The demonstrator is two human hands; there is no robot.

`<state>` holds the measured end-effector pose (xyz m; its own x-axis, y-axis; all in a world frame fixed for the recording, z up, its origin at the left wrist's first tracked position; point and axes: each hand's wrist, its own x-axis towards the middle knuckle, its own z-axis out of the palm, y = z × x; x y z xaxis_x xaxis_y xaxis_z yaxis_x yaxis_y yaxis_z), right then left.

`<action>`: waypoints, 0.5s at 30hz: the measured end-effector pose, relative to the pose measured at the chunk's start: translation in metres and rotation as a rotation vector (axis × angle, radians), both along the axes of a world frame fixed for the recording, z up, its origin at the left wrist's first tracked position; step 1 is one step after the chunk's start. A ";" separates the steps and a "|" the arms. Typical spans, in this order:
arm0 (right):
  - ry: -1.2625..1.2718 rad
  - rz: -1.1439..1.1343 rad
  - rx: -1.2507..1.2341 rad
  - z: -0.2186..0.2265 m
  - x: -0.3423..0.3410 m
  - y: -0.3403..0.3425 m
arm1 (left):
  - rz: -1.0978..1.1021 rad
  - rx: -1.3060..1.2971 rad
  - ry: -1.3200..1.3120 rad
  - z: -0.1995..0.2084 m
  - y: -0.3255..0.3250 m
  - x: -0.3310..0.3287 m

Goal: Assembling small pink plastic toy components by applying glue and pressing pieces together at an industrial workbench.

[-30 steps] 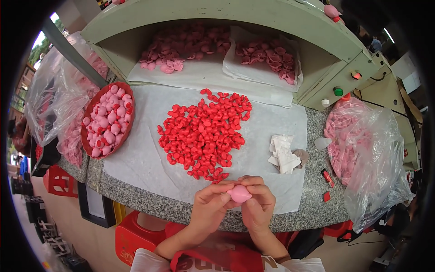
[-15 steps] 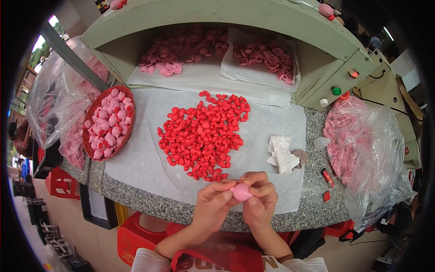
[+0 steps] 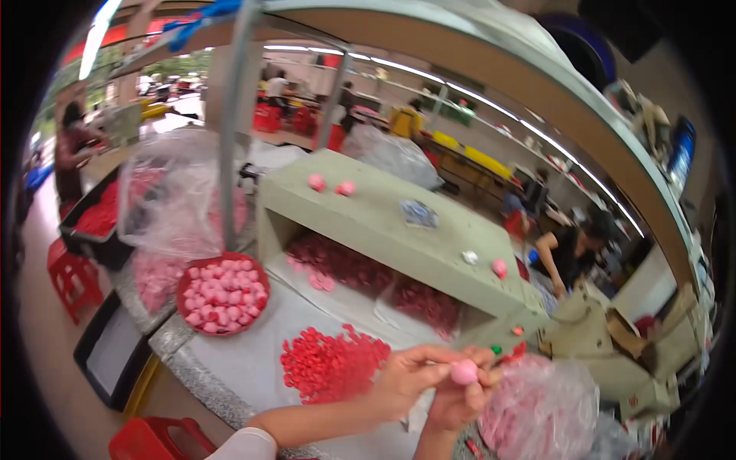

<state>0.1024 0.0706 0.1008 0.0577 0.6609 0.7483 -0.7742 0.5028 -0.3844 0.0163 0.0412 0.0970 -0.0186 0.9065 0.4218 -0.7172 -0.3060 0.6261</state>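
Note:
A small, smooth pink ball-shaped piece (image 3: 464, 372) is held up between my two hands. My left hand (image 3: 406, 379) pinches it from the left with thumb and fingers. Around its right side curl the fingers of my right hand (image 3: 460, 402). Below and left of my hands a heap of small red curved pieces (image 3: 326, 360) lies on white sheeting (image 3: 268, 376). A red round basket (image 3: 184, 287) farther left holds pink rounded pieces with red parts among them.
A pale green cabinet (image 3: 383, 218) stands behind the heap, with pink pieces (image 3: 345, 264) inside its opening. Clear plastic bags of pink pieces flank the work: one bag (image 3: 552, 406) at right, another (image 3: 180, 207) at left. A red stool (image 3: 157, 441) stands below the table. People sit farther back.
The view has swung upward and tilted, bringing the room beyond the cabinet into sight. Both hands still hold the pink piece and appear farther right in the picture.

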 end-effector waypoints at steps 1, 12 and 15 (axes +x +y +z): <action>0.004 -0.018 0.000 0.004 0.001 0.004 | -0.008 -0.005 -0.060 0.001 0.007 0.008; -0.145 0.016 0.011 -0.015 -0.017 0.030 | 0.145 -0.154 -0.212 -0.024 0.015 -0.010; -0.091 0.052 -0.051 -0.017 -0.020 0.032 | 0.163 -0.168 -0.145 -0.023 0.019 -0.013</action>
<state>0.0819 0.1027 0.0835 -0.0439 0.6987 0.7141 -0.7596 0.4409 -0.4781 0.0034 0.0605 0.0740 -0.2190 0.9436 0.2485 -0.7526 -0.3254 0.5724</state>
